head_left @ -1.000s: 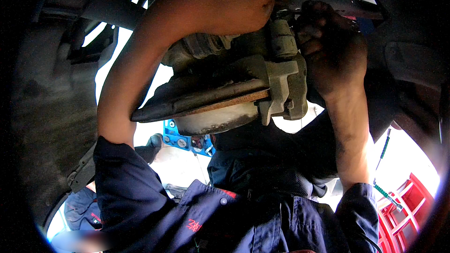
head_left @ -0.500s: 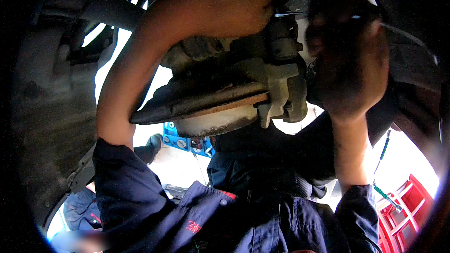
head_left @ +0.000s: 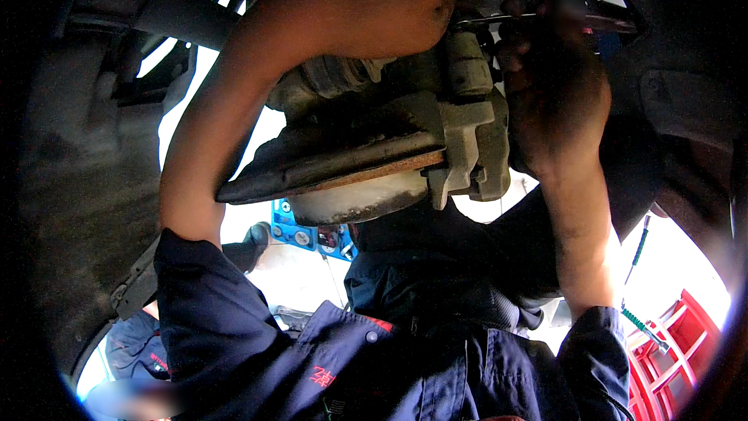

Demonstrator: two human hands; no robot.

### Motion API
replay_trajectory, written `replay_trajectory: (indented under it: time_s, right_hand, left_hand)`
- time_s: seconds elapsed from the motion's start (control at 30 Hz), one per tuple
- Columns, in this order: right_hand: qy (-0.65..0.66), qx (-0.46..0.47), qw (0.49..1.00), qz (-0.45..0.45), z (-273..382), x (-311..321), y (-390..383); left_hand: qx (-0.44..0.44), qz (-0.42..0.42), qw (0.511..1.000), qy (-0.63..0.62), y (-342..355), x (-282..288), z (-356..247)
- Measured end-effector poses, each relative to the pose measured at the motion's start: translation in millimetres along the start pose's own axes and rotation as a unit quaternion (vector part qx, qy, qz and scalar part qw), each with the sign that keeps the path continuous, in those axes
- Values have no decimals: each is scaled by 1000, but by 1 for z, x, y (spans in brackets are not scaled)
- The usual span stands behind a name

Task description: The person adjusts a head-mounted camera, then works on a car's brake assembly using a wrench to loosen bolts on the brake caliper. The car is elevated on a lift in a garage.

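Inside a wheel well, a brake disc [head_left: 343, 175] with a rusty edge shows edge-on, and a grey brake caliper [head_left: 467, 136] sits at its right end. My left hand [head_left: 425, 12] reaches over the disc to the caliper's top; its fingers curl at the far side and are mostly hidden. What they hold cannot be made out. To the right of the caliper, my right hand [head_left: 557, 93] is closed around a long thin tool with a shiny shaft [head_left: 492, 20]. The tool lies roughly level, its left end beside my left fingers. Shadow hides its exact kind.
Dark wheel-arch lining [head_left: 86, 187] curves round both sides. A ribbed rubber boot [head_left: 331, 74] lies behind the disc. Below are a blue tool tray [head_left: 294, 235], a red rack [head_left: 682, 351] and a green coiled hose [head_left: 643, 327]. Another person's blue sleeve [head_left: 136, 347] shows at lower left.
My right hand has moved a little left and turned, and the tool's shaft has swung, with its dark right end now showing beyond the hand. My left hand has hardly moved.
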State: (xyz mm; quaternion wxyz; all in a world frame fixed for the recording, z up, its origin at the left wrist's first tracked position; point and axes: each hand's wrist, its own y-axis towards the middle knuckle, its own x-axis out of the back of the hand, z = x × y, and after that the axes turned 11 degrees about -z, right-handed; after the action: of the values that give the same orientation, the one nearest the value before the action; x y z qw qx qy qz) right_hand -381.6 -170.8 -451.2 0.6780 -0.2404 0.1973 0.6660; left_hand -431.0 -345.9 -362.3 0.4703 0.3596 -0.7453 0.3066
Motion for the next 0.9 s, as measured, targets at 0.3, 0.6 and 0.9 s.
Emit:
replay_trajectory:
  time_s: [0.3,0.6,0.9]
  right_hand:
    - [-265,335,896,120,8,-13,-11]
    - [147,-129,978,-76,6,-8,-2]
    - [149,-108,983,17,1,-2,1]
  left_hand:
    - [-50,-24,997,52,-13,8,-7]
    - [16,4,1000,-8,-4,8,-10]
    - [-14,18,1000,-3,0,10,-7]
